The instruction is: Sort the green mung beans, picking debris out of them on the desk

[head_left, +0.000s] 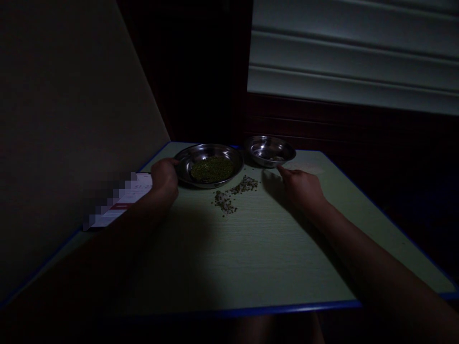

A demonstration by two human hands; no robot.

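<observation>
A shallow steel plate (pixel 190 154) holding a heap of green beans (pixel 212 169) sits at the back of the green table (pixel 236 253). My left hand (pixel 165 177) is curled on the plate's left rim. To the right stands a small steel bowl (pixel 269 149) with a few pale bits inside. My right hand (pixel 300 186) reaches to the bowl's near rim, fingers pinched together at its edge; what they hold is too small to see. A loose scatter of mixed beans (pixel 233 193) lies on the table between my hands.
A white paper with red print (pixel 125 200) lies at the table's left edge, against a plain wall. The table has a blue edge band (pixel 287 308). Dark panelling and a pale slatted blind stand behind. The room is dim.
</observation>
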